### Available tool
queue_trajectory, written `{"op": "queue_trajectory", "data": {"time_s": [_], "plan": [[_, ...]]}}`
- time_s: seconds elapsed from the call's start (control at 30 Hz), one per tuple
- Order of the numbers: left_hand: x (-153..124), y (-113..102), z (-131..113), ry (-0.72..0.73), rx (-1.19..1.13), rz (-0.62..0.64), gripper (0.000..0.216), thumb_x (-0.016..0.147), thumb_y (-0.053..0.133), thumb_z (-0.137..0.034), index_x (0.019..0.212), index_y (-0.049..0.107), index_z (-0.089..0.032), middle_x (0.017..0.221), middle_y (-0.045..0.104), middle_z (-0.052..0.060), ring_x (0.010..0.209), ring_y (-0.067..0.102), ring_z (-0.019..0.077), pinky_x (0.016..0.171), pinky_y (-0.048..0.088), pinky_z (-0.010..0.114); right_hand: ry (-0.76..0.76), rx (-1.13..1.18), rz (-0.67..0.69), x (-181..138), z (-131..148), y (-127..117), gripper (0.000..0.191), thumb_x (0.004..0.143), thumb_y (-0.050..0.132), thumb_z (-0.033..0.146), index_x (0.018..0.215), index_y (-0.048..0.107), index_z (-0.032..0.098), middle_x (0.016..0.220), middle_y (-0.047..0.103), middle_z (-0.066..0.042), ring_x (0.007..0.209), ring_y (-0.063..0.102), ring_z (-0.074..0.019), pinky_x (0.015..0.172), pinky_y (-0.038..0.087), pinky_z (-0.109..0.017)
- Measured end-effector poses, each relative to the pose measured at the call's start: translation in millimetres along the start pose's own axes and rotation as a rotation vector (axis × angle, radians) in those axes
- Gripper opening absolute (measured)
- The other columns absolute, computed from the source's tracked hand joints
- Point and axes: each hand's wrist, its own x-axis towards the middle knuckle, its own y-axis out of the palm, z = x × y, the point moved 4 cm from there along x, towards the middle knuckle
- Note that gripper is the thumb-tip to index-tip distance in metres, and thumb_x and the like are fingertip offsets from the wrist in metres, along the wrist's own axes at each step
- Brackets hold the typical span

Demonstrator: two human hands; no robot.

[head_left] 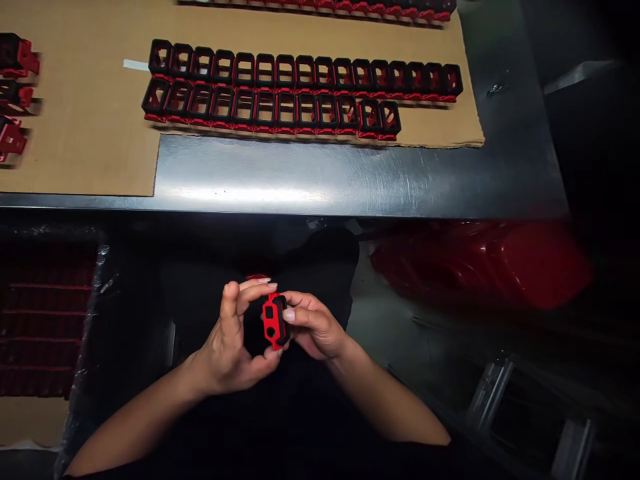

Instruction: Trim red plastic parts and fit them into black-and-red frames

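Note:
Below the table's front edge, over my lap, both hands meet around one small red and black plastic part (pixel 274 321). My left hand (pixel 235 340) curls about its left side, thumb under it and fingertips above. My right hand (pixel 313 325) pinches its right side, where a black piece sits against the red one. On the brown cardboard sheet (pixel 90 133) on the table stand two long rows of alike black and red parts (pixel 300 90), side by side, well above my hands.
The steel table (pixel 350 177) runs across the view. Several more red and black parts (pixel 15 93) lie at the far left of the cardboard, and another row (pixel 350 7) at the top edge. A plastic-lined bin of red parts (pixel 45 320) stands at my left, a red bag (pixel 490 263) at my right.

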Motion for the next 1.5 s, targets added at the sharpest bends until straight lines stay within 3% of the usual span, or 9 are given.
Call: {"op": "queue_trajectory", "data": {"time_s": [0.13, 0.27, 0.37, 0.47, 0.67, 0.73, 0.87, 1.1, 1.5], "plan": [[-4, 3, 5, -0.269, -0.074, -0.023, 0.108, 0.080, 0.072, -0.019, 0.160, -0.002, -0.024, 0.134, 0.054, 0.017, 0.127, 0.057, 0.0286, 0.103, 0.054, 0.054, 0.056, 0.121, 0.015, 3, -7, 1, 0.031, 0.080, 0.077, 0.039, 0.093, 0.065, 0.013, 0.069, 0.069, -0.001, 0.049, 0.063, -0.0100, 0.044, 0.054, -0.017], [-10, 5, 12, -0.436, -0.046, 0.037, 0.097, 0.080, 0.070, -0.020, 0.159, 0.014, -0.027, 0.131, 0.057, 0.014, 0.116, 0.064, 0.0259, 0.100, 0.057, 0.048, 0.044, 0.101, -0.126, 4, -8, 1, 0.037, 0.076, 0.083, 0.042, 0.090, 0.061, 0.016, 0.065, 0.066, 0.003, 0.042, 0.056, -0.0061, 0.036, 0.045, -0.013], [-12, 9, 15, -0.393, 0.043, 0.135, 0.089, 0.076, 0.070, -0.016, 0.154, 0.031, -0.026, 0.133, 0.058, 0.014, 0.120, 0.062, 0.0283, 0.101, 0.056, 0.050, 0.011, -0.085, -0.205, 5, -1, 6, 0.038, 0.073, 0.087, 0.040, 0.082, 0.058, 0.016, 0.055, 0.061, 0.006, 0.038, 0.048, -0.0035, 0.035, 0.037, -0.011], [-14, 8, 20, -0.371, 0.053, 0.112, 0.081, 0.072, 0.071, -0.013, 0.147, 0.043, -0.024, 0.133, 0.059, 0.014, 0.122, 0.061, 0.0299, 0.103, 0.055, 0.052, -0.001, -0.265, -0.222, 4, 9, 10, 0.038, 0.071, 0.087, 0.042, 0.081, 0.063, 0.015, 0.056, 0.062, 0.005, 0.040, 0.050, -0.0039, 0.037, 0.036, -0.012], [-24, 0, 21, -0.250, -0.294, -0.074, 0.081, 0.078, 0.075, -0.017, 0.149, 0.037, -0.022, 0.142, 0.055, 0.018, 0.132, 0.057, 0.0298, 0.105, 0.055, 0.049, -0.162, -0.544, -0.267, -12, 36, 13, 0.030, 0.082, 0.076, 0.040, 0.101, 0.076, 0.017, 0.079, 0.075, -0.003, 0.062, 0.067, -0.0102, 0.056, 0.051, -0.019], [-28, -1, 19, -0.162, -0.265, -0.110, 0.084, 0.077, 0.078, -0.016, 0.150, 0.037, -0.021, 0.141, 0.056, 0.018, 0.133, 0.057, 0.0298, 0.105, 0.055, 0.050, -0.135, -0.685, -0.217, -16, 37, 20, 0.028, 0.080, 0.076, 0.031, 0.105, 0.078, 0.018, 0.088, 0.078, -0.005, 0.071, 0.071, -0.0137, 0.062, 0.054, -0.022], [-27, -1, 13, 0.010, -0.065, -0.137, 0.089, 0.074, 0.081, -0.016, 0.152, 0.037, -0.022, 0.136, 0.060, 0.017, 0.129, 0.059, 0.0304, 0.101, 0.056, 0.055, -0.119, -0.885, -0.186, -19, 35, 34, 0.017, 0.080, 0.070, 0.022, 0.092, 0.081, 0.018, 0.075, 0.077, -0.003, 0.064, 0.069, -0.0136, 0.060, 0.053, -0.022], [-17, -4, 4, 0.120, 0.132, -0.130, 0.084, 0.077, 0.078, -0.020, 0.151, 0.038, -0.022, 0.126, 0.067, 0.015, 0.119, 0.066, 0.0294, 0.093, 0.062, 0.052, -0.165, -0.997, -0.260, -20, 37, 35, 0.013, 0.079, 0.069, 0.022, 0.081, 0.081, 0.018, 0.065, 0.073, -0.001, 0.055, 0.063, -0.0114, 0.051, 0.046, -0.019], [-14, -4, -1, 0.130, 0.093, -0.091, 0.087, 0.076, 0.081, -0.022, 0.151, 0.038, -0.016, 0.125, 0.069, 0.018, 0.123, 0.065, 0.0318, 0.094, 0.062, 0.053, -0.109, -1.039, -0.008, -26, 49, 35, 0.024, 0.091, 0.060, 0.023, 0.093, 0.083, 0.016, 0.066, 0.070, 0.002, 0.054, 0.049, -0.0075, 0.051, 0.035, -0.019]]}}
